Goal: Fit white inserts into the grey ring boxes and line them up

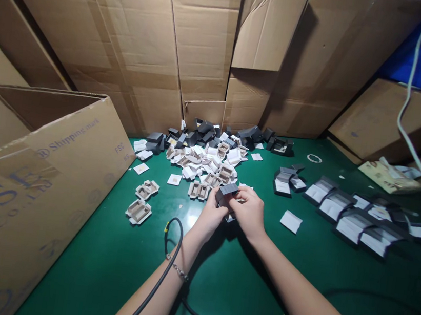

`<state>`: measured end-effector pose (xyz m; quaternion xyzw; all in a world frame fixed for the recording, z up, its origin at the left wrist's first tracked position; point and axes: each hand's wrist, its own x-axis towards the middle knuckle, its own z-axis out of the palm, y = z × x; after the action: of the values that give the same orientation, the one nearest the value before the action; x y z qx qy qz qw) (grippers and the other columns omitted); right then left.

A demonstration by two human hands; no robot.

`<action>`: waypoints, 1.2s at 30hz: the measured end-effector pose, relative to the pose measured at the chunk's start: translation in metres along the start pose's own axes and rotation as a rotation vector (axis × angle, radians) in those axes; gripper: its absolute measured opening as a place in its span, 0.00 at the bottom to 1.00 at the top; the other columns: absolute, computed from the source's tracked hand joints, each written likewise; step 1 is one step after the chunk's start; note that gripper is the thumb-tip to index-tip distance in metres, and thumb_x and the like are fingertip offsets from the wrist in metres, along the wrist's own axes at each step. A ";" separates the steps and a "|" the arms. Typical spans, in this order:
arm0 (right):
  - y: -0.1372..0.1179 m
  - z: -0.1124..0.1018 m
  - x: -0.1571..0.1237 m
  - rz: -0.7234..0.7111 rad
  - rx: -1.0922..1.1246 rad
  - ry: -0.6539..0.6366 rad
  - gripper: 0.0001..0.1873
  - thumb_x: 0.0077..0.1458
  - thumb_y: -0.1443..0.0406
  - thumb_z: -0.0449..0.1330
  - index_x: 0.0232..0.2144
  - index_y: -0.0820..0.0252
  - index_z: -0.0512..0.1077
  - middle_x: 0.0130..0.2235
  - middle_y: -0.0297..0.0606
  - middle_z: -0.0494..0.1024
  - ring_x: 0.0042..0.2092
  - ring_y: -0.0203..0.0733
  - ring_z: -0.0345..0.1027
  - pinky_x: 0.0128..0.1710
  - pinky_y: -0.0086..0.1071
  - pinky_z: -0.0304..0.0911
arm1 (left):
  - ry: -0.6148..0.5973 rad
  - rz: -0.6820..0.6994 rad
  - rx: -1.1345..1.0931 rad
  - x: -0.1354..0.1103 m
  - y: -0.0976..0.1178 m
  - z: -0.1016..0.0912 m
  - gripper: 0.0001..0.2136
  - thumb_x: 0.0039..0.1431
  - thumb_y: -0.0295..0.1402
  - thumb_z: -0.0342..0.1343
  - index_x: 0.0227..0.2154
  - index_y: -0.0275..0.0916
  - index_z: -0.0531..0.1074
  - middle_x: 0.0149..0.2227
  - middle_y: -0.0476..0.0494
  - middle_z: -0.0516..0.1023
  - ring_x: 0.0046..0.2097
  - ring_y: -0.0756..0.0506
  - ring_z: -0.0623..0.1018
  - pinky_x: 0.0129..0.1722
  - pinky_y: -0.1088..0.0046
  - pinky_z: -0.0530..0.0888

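Both of my hands meet over the middle of the green table around a small black box (pixel 226 193). My left hand (pixel 211 213) grips the box from its left side, thumb toward the front. On the other side, my right hand (pixel 248 209) has its fingers curled at the box's right edge and opening. A light part shows low between the hands, mostly covered by the fingers. Just beyond the box lies a heap of white and grey folded card inserts (pixel 205 162). One pair of card inserts (pixel 198 190) sits close to my left hand.
Black boxes (pixel 206 133) are piled at the back. Open black boxes with white linings (pixel 347 209) stand in rows at right. A large carton (pixel 35 191) fills the left. Loose card inserts (pixel 138 212) lie beside it. A black cable (pixel 154 289) crosses my left forearm.
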<state>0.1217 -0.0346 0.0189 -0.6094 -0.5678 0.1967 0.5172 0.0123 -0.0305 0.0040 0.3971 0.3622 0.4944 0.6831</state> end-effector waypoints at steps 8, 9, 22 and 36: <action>0.001 -0.004 0.004 0.027 -0.049 -0.023 0.09 0.41 0.64 0.58 0.14 0.56 0.63 0.27 0.35 0.73 0.33 0.41 0.66 0.35 0.34 0.60 | 0.003 0.006 0.015 -0.002 0.002 0.002 0.26 0.38 0.20 0.56 0.45 0.40 0.67 0.42 0.44 0.75 0.41 0.46 0.73 0.39 0.74 0.70; 0.001 -0.004 0.005 0.075 -0.041 -0.030 0.09 0.40 0.64 0.59 0.15 0.56 0.63 0.25 0.34 0.72 0.31 0.40 0.65 0.33 0.33 0.60 | -0.001 0.011 0.018 -0.002 0.002 0.002 0.26 0.38 0.20 0.56 0.45 0.40 0.67 0.42 0.44 0.75 0.42 0.46 0.73 0.40 0.74 0.69; -0.010 -0.007 0.014 0.354 0.349 -0.384 0.12 0.32 0.63 0.61 0.25 0.61 0.75 0.24 0.33 0.77 0.26 0.39 0.68 0.27 0.31 0.63 | -0.160 -0.011 0.083 -0.005 0.008 -0.003 0.30 0.38 0.18 0.54 0.49 0.43 0.65 0.45 0.45 0.73 0.45 0.46 0.73 0.39 0.74 0.70; -0.007 -0.013 0.010 0.102 0.009 -0.341 0.12 0.41 0.65 0.57 0.32 0.58 0.73 0.31 0.35 0.78 0.34 0.43 0.70 0.34 0.32 0.63 | -0.128 -0.116 0.144 -0.003 0.012 -0.005 0.23 0.37 0.23 0.50 0.41 0.39 0.70 0.30 0.51 0.69 0.28 0.53 0.67 0.27 0.78 0.65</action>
<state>0.1320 -0.0322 0.0337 -0.5928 -0.6148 0.3260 0.4055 0.0030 -0.0299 0.0129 0.4545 0.3747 0.4003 0.7020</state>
